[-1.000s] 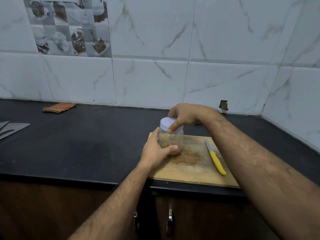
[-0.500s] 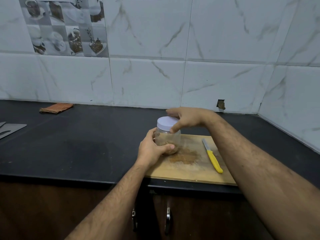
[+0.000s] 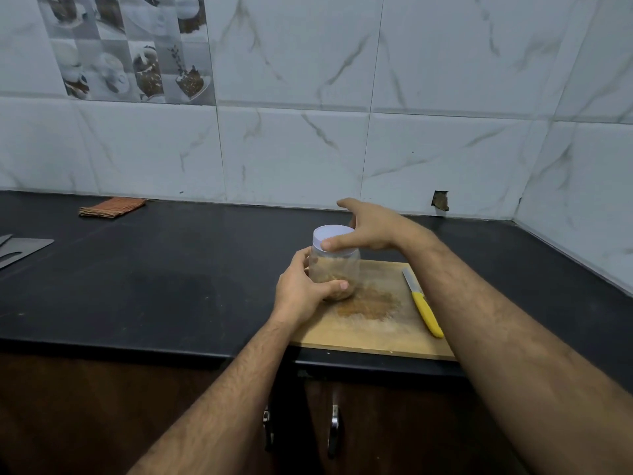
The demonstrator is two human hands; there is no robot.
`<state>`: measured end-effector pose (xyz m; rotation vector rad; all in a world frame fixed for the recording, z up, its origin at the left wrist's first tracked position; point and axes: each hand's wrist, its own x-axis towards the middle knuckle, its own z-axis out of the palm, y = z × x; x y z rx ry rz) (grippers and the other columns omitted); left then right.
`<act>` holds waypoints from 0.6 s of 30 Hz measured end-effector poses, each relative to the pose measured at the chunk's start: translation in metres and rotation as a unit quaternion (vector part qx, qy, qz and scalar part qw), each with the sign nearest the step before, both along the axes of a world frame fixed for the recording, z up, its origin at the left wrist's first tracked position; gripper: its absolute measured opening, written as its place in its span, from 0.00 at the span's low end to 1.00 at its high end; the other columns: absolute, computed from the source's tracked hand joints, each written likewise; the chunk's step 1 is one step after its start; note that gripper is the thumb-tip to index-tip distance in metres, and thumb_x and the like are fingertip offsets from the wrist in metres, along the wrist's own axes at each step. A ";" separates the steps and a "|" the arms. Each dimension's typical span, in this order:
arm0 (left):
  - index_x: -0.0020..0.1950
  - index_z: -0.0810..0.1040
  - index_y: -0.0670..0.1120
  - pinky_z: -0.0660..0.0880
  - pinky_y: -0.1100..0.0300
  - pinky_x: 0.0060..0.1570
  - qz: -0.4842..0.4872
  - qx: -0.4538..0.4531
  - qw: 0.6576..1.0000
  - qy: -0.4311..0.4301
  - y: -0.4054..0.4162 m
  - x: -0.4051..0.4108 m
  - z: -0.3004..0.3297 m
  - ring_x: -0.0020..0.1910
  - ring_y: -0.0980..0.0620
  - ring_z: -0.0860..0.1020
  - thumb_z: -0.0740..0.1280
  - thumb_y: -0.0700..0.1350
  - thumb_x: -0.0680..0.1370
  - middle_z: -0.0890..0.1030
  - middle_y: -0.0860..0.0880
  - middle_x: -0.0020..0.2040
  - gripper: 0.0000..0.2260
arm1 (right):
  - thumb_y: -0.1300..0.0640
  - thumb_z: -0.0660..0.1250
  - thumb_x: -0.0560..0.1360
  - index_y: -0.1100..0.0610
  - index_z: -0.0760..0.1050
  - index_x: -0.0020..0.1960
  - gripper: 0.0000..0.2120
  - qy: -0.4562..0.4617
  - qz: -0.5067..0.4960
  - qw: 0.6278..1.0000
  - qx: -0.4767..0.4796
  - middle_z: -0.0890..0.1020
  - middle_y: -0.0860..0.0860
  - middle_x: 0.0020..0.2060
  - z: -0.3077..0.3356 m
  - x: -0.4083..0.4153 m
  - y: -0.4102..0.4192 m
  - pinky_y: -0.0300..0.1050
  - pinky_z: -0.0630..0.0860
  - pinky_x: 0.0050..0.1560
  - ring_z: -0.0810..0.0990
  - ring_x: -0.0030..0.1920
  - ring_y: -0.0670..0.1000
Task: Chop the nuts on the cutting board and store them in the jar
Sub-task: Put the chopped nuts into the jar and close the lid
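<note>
In the head view, the jar (image 3: 335, 274) is standing upright at the centre of the frame, on the left end of the wooden cutting board (image 3: 373, 332), with its white lid (image 3: 334, 236) on top and brown chopped nuts (image 3: 337, 287) showing through the clear wall near the bottom. The left hand (image 3: 305, 291) is gripping the jar's body from the left, thumb lying across the front and fingers curling round the far side. The right hand (image 3: 368, 228) is reaching in from the right with fingers spread and fairly straight; one fingertip is touching the lid's front rim, while the others are stretching above and behind it. A patch of nut crumbs (image 3: 368, 305) is lying on the board just right of the jar. A yellow-handled knife (image 3: 423, 305) is resting near the board's right edge. The black worktop (image 3: 154, 286) is carrying an orange cloth (image 3: 112, 207) in the upper left of the frame.
</note>
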<state>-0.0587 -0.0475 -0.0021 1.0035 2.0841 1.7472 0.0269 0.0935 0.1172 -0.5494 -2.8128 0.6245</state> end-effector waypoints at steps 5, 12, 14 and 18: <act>0.68 0.70 0.55 0.75 0.60 0.54 0.003 0.001 1.000 0.003 0.001 -0.001 -0.002 0.55 0.59 0.78 0.83 0.53 0.61 0.79 0.59 0.57 0.39 | 0.54 0.79 0.69 0.51 0.62 0.77 0.41 0.051 0.041 0.991 -0.114 0.77 0.50 0.62 -0.008 0.007 0.009 0.48 0.72 0.65 0.78 0.59 0.46; 0.69 0.69 0.54 0.75 0.59 0.56 0.004 -0.002 1.000 0.011 0.001 -0.001 -0.001 0.56 0.58 0.78 0.83 0.52 0.62 0.78 0.60 0.57 0.39 | 0.58 0.78 0.70 0.52 0.59 0.78 0.43 0.084 0.059 0.972 -0.214 0.75 0.51 0.68 -0.024 0.012 0.010 0.44 0.72 0.66 0.76 0.65 0.48; 0.69 0.69 0.54 0.75 0.60 0.55 0.002 -0.001 1.000 0.013 0.001 -0.001 -0.001 0.56 0.59 0.77 0.82 0.52 0.63 0.77 0.60 0.57 0.38 | 0.56 0.80 0.68 0.51 0.60 0.77 0.44 0.107 0.037 0.976 -0.184 0.79 0.50 0.59 -0.026 0.011 0.012 0.46 0.75 0.63 0.79 0.57 0.48; 0.70 0.69 0.54 0.75 0.58 0.57 0.003 -0.003 1.000 0.015 0.001 -0.001 -0.002 0.57 0.58 0.77 0.82 0.53 0.62 0.78 0.59 0.58 0.39 | 0.55 0.80 0.68 0.48 0.55 0.79 0.48 0.083 0.069 0.973 -0.206 0.67 0.45 0.71 -0.029 0.010 0.011 0.41 0.67 0.65 0.68 0.69 0.44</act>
